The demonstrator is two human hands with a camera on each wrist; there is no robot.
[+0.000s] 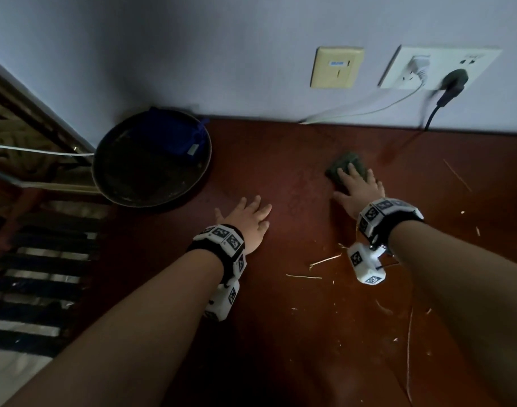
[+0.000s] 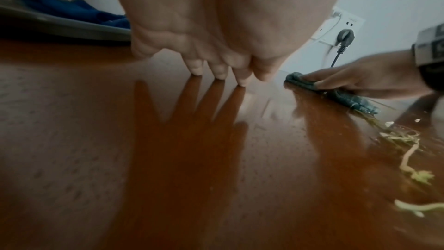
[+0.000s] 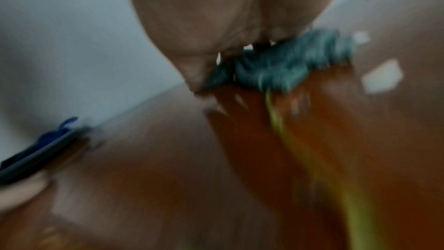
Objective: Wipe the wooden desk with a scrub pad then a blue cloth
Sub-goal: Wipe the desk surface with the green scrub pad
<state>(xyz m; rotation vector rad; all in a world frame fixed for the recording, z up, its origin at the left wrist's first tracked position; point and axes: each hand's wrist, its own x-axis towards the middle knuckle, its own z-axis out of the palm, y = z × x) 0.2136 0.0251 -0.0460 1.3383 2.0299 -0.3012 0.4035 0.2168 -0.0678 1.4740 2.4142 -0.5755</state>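
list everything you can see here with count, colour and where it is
wooden desk: 1, reddish brown, against the wall
scrub pad: 1, dark green, on the desk under the right hand
blue cloth: 1, dark blue, in the round tray
round tray: 1, dark, desk's far left corner
debris strands: several, pale yellow-green, scattered on the desk's right side
wall plates: 2, one cream, one white, above the desk
plugs: 2, one white, one black, in the white plate
left hand: fingers spread, fingertips on the desk
right hand: pressing flat on the scrub pad
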